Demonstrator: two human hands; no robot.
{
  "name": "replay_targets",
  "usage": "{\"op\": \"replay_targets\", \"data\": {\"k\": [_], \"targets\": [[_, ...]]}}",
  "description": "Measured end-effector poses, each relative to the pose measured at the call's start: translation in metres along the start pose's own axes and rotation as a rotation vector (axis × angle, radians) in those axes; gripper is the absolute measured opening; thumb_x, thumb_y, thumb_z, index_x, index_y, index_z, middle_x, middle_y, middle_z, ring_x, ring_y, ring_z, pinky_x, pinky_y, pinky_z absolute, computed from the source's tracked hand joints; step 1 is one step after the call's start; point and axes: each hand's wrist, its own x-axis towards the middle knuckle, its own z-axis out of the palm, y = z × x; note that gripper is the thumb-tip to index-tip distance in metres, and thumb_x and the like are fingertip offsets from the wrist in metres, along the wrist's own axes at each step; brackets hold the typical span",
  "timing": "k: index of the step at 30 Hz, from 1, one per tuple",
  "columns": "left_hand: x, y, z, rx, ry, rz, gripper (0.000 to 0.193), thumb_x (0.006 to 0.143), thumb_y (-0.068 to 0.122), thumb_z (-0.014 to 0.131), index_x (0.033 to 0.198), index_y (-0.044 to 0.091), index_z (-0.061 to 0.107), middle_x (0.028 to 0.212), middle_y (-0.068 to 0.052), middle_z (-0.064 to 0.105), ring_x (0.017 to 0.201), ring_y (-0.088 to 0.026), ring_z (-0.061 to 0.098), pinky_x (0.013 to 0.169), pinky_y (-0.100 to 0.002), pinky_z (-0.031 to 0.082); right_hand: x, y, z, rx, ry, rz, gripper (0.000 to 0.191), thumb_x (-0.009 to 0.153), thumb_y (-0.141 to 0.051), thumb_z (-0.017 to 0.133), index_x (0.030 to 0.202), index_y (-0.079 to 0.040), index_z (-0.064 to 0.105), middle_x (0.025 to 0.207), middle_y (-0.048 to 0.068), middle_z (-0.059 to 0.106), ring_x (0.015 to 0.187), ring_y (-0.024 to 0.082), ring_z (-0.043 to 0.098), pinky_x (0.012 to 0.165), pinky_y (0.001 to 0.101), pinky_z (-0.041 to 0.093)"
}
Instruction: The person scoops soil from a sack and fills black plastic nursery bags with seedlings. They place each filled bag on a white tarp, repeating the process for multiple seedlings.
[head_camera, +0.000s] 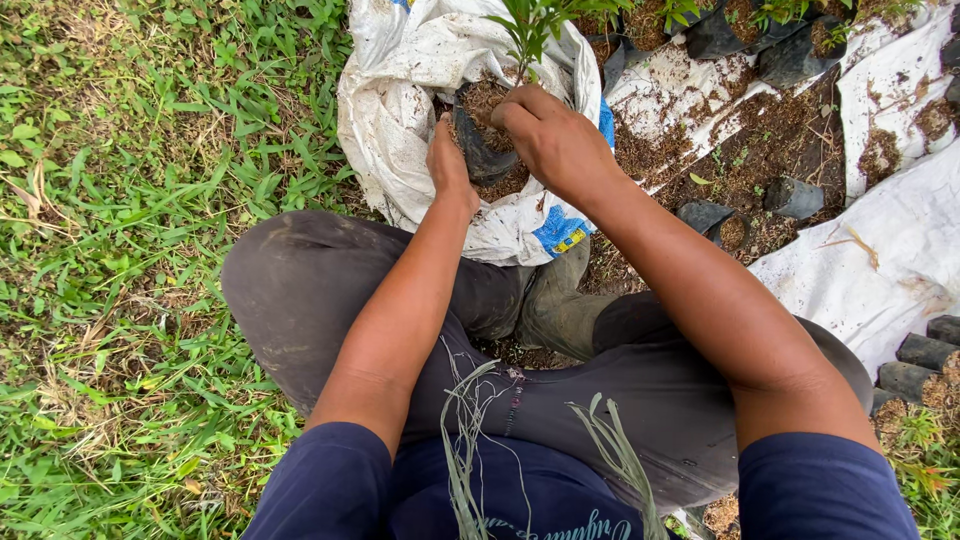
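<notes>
A small black nursery bag (478, 150) filled with brown soil stands inside the mouth of a white woven sack (395, 110). A green seedling (530, 30) rises from the bag. My left hand (448, 160) grips the bag's left side. My right hand (550, 135) rests on top of the soil at the seedling's base, fingers curled down into it. Loose brown soil (505, 185) lies in the sack below the bag.
Grass (130, 200) covers the left. White sheeting (870, 270) with scattered soil lies to the right, with empty black bags (795, 197) on it. Filled black bags with plants (720, 30) stand at the top, more black bags (920, 365) at the right edge. My knees are bent below.
</notes>
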Motion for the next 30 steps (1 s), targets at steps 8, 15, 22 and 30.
{"op": "replay_targets", "data": {"k": [8,15,22,30], "targets": [[0.000,-0.003,0.002,-0.126,-0.142,0.050,0.058,0.096,0.046,0.054,0.136,0.004,0.058,0.127,-0.015,0.066,0.114,-0.028,0.065,0.102,-0.048,0.052,-0.006,0.015,0.003,0.284,0.178,0.155,0.021,0.092,-0.013,0.084,0.108,-0.007,0.072,0.097,0.009,0.074,0.090,0.024,0.071,0.078,0.0373,0.057],[-0.004,-0.002,0.003,-0.172,-0.172,0.055,0.049,0.097,0.043,0.054,0.128,0.007,0.061,0.117,-0.011,0.068,0.104,-0.026,0.068,0.096,-0.047,0.056,-0.011,0.019,0.011,0.343,0.130,0.302,0.021,0.090,-0.020,0.087,0.098,-0.005,0.074,0.094,0.005,0.072,0.081,0.018,0.067,0.070,0.0343,0.052],[-0.010,0.002,0.005,-0.150,-0.194,0.041,0.051,0.096,0.046,0.052,0.131,0.009,0.062,0.120,-0.010,0.069,0.109,-0.025,0.068,0.099,-0.047,0.054,-0.021,0.033,0.008,0.219,0.343,0.116,0.021,0.098,-0.019,0.072,0.110,-0.003,0.077,0.118,0.015,0.057,0.113,0.030,0.061,0.098,0.0438,0.054],[-0.002,-0.001,0.001,-0.138,-0.213,0.054,0.050,0.097,0.047,0.051,0.134,0.012,0.058,0.126,-0.012,0.066,0.113,-0.027,0.068,0.100,-0.048,0.055,-0.018,0.045,0.020,0.435,-0.103,0.679,0.029,0.100,-0.032,0.062,0.109,-0.004,0.067,0.097,0.016,0.069,0.080,0.022,0.068,0.079,0.0398,0.055]]}}
